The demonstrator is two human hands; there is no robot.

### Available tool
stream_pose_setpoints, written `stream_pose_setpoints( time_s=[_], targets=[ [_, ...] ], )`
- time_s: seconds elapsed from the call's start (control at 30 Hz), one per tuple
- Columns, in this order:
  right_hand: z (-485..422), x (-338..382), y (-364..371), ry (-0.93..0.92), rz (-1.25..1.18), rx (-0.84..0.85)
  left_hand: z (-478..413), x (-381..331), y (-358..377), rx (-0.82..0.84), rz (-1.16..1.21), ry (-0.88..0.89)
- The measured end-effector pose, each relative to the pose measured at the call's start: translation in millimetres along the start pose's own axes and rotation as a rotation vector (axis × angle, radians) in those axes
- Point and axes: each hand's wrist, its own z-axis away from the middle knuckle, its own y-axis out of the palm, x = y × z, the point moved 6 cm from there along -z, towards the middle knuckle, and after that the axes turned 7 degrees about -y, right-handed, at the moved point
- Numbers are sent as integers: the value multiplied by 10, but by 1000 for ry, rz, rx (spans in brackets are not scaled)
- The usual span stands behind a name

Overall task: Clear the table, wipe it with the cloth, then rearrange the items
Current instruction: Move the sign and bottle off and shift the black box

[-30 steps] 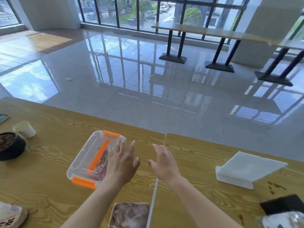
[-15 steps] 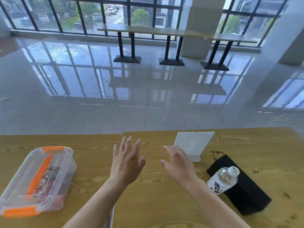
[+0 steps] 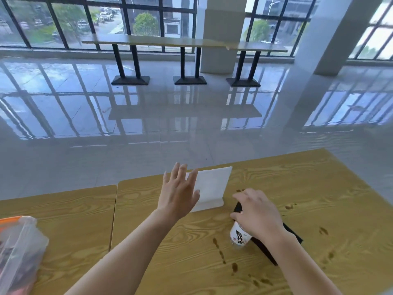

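On the yellow wood-grain table, the small clear plastic bottle with a white printed label lies tilted, its lower end toward the person and its upper end hidden under the right hand. That hand is draped over the bottle's top with the fingers bent downward and the thumb just beside the neck; whether it actually grips the bottle cannot be told, since the palm covers the contact. The bottle rests partly on a flat black rectangular pad, which runs diagonally under the right wrist, with one corner showing beside the thumb. The left hand is released, fingers straight and spread, held palm-down in front of the upright white plastic sign stand and overlapping its left edge in this view; whether the fingers touch the stand is not clear. The stand sits near the table's far edge, just beyond the bottle and pad and between the two hands. Dark brown spill marks dot the wood near the bottle and to the right of the pad. Well to the left, on a second adjoining wooden table, a clear plastic box with orange clips sits at the frame's edge, apart from both hands.
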Motion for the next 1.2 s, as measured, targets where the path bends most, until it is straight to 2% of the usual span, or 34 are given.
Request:
stream_pose_setpoints(
  time_s=[0.13,0.4,0.53,0.9,1.2],
  targets=[
    [52,-200,151,24,-17,65,-216,-142,149,55,-33,17],
    [23,-371,305,16,-58,9,-474,-206,430,170,-27,-7],
    [23,-388,314,24,-73,-11,-546,-188,430,146,31,-25],
    [-37,-338,259,34,-169,-36,-538,-26,451,146,-20,-63],
    [-114,-44,163,-41,-225,-70,-128,588,94,9,1,-169]
  ],
)
